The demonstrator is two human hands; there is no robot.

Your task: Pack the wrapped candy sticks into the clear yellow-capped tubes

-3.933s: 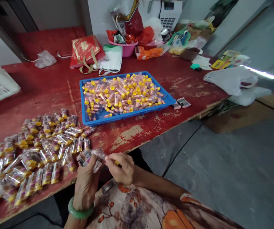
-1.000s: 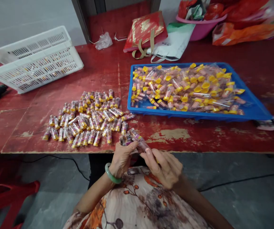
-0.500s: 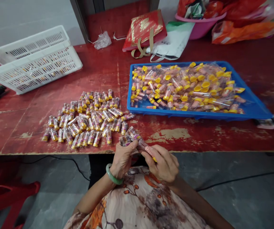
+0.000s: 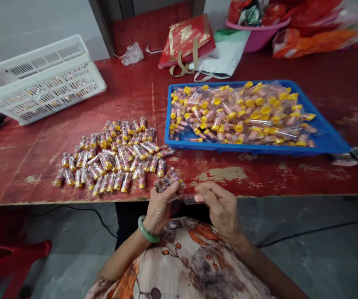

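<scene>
My left hand (image 4: pixel 160 206), with a green bangle at the wrist, is closed on a bunch of printed plastic sleeves (image 4: pixel 168 179) just over the table's front edge. My right hand (image 4: pixel 222 209) pinches a clear plastic tube (image 4: pixel 194 199) with a pink-and-white printed part inside. The tube lies level and its far end points at my left fingers; I cannot tell whether it touches them. My right fingers cover its other end. Ahead and to the left, rows of sleeved tubes with yellow caps (image 4: pixel 118 166) lie on the red table (image 4: pixel 135 91).
A blue tray (image 4: pixel 219 146) heaped with yellow-capped tubes (image 4: pixel 228 110) stands right of centre. At the back left is a white slotted crate (image 4: pixel 51 89). A red bag (image 4: pixel 186 35), a white bag (image 4: pixel 224 58) and a pink basin (image 4: pixel 258 35) sit at the back.
My right hand has shifted a little right and turned, drawing the tube away from the sleeves. The yellow cap seen before is now hidden by the fingers. My left hand keeps its hold.
</scene>
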